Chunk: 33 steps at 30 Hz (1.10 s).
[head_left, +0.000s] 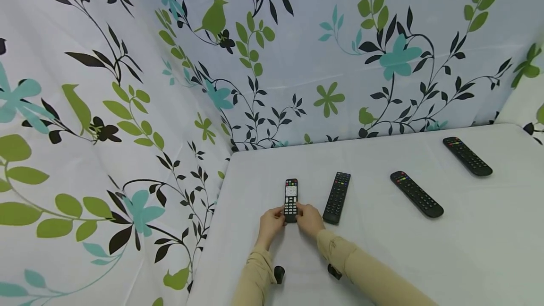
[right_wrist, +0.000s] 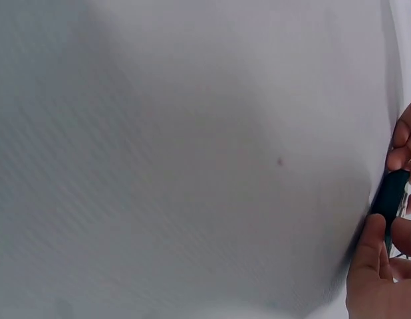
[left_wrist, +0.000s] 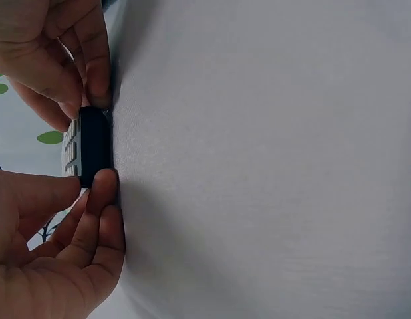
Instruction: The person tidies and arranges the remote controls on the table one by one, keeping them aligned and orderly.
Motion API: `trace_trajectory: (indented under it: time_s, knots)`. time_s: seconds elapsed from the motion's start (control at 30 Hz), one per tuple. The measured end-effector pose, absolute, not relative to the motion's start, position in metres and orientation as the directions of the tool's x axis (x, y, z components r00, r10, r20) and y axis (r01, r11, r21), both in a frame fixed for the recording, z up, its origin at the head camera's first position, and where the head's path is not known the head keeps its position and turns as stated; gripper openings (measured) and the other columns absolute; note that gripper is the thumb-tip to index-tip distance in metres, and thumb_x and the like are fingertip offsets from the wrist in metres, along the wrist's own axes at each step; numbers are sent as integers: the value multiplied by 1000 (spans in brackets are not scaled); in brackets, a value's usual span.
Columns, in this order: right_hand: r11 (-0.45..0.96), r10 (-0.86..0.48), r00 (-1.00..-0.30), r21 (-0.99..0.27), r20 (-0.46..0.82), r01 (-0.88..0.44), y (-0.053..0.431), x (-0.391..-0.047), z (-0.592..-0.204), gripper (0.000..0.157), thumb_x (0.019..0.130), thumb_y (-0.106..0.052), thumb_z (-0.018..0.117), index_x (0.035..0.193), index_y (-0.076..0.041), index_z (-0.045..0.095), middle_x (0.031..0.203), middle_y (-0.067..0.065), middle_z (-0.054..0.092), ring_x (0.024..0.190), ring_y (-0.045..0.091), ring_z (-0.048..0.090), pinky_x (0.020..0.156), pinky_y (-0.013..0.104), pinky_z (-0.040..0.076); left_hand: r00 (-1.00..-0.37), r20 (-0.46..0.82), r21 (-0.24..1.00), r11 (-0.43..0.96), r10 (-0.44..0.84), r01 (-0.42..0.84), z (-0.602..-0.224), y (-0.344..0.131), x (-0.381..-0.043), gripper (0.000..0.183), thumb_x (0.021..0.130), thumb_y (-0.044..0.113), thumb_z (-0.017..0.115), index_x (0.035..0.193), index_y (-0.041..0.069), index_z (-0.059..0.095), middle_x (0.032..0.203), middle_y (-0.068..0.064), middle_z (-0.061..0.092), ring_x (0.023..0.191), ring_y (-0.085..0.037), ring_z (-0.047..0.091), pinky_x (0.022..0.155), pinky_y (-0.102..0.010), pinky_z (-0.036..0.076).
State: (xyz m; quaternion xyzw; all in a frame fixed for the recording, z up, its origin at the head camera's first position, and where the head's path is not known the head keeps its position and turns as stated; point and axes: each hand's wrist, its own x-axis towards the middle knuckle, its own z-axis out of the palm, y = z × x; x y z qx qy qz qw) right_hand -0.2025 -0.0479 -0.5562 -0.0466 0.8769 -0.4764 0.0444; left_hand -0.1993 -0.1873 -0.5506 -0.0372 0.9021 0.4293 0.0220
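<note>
A slim black remote control [head_left: 291, 197] with pale keys lies lengthwise on the white table, between the two hands. At its near end, the left hand [head_left: 271, 226] pinches the left edge and the right hand [head_left: 310, 220] pinches the right edge. The left wrist view shows the remote's dark end [left_wrist: 96, 146] close to the table, with thumb and fingers of the left hand [left_wrist: 66, 246] at one side and the right hand [left_wrist: 52, 53] at the other. In the right wrist view, the right hand [right_wrist: 378, 272] grips the remote [right_wrist: 390, 196] at the frame's edge.
Right of the hands lies a second black remote [head_left: 337, 197], slightly tilted. Farther right are two more black remotes, one nearer [head_left: 417, 194] and one near the back edge [head_left: 467, 156]. A leaf-patterned curtain [head_left: 289, 60] hangs behind and left of the white table [head_left: 382, 259].
</note>
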Motion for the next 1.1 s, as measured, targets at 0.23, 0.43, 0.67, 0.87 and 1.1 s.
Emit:
trace_trajectory:
  time_s: [0.23,0.43,0.67,0.87,1.1]
  knots:
    - [531,-133,-990,-847,-36,-40,-47,-194,-561,45,81,-3,60,125,4,56,71,4,57,60,13,44,53,23,35,-996,-65,765,637,-65,-91,-552,-187,-190,34,80,-2,57,114,-3,64,82,-13,66,64,-13,64,57,-21,51]
    - [538,-136,-991,-841,-15,-61,-44,-190,-558,43,82,-3,59,125,5,56,73,5,58,61,13,46,54,25,37,-998,-20,773,632,-54,-50,-552,-184,-188,36,78,-3,56,113,-4,64,81,-15,66,64,-16,65,55,-20,49]
    - [482,-138,-990,-875,-24,-46,-27,-182,-554,45,87,-8,56,129,5,50,80,4,58,66,11,49,59,24,40,-991,79,732,681,-108,-16,-549,-180,-185,39,76,2,61,114,-5,63,77,-12,64,62,-13,60,56,-22,45]
    - [422,8,-1000,-907,9,-5,0,-181,-548,38,89,-11,55,126,-5,54,86,4,62,68,8,52,60,22,43,-955,262,690,719,-139,85,-535,-158,-188,30,81,2,63,111,-1,65,80,-9,60,68,-13,56,60,-21,44]
    - [424,153,-988,-904,20,47,40,-193,-544,37,92,-13,52,127,-3,53,92,10,60,77,16,52,67,24,41,-965,261,692,702,-23,171,-530,-101,-196,30,83,5,62,113,0,64,86,-10,61,73,-14,59,63,-19,48]
